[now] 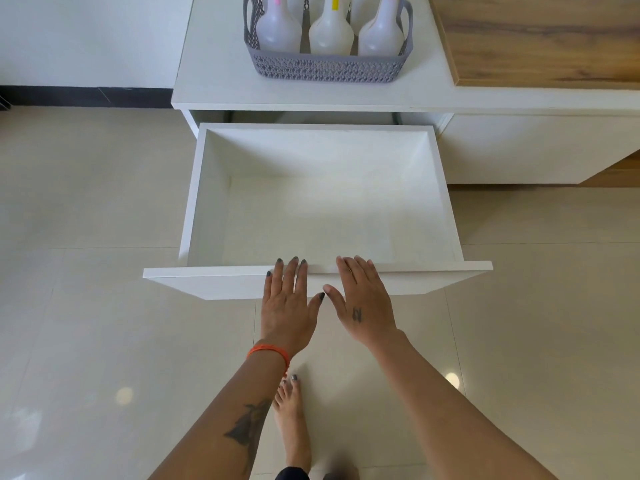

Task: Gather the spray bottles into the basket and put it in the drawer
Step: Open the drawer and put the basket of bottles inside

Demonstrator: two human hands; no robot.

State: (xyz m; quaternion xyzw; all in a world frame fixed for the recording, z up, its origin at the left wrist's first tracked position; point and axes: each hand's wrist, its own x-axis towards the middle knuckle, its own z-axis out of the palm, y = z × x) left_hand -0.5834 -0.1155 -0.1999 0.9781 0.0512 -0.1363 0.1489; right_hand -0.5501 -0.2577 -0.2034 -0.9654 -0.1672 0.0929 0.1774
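At the top centre of the frame the grey woven basket [327, 65] stands on the white tabletop [214, 57], and the spray bottles [330, 36] stand upright inside it, three white bodies in the front row and at least two more partly seen behind them; their heads are cut off by the frame's upper edge, so the full count is unclear. Gathering looks done, judging by the bare surface around the basket. Below it, in the middle of the frame, the drawer [194, 202] is pulled well out of the cabinet and nothing lies in it, a wide white box ready to take the basket from straight above. Both hands sit at the lower centre, on the drawer's front panel: the left hand [287, 303] lies flat with its fingers spread over the top edge, and the right hand [363, 303] lies beside it, fingers likewise extended and loosely apart, thumbs nearly meeting. Neither grip pinches anything; both are spread open against the panel, which suits steadying or sliding the drawer rather than lifting. The basket is well apart from the hands, up the frame, so the likely next move is to reach up, take it by its sides or handles and lower it level, so the tall bottles do not tip.
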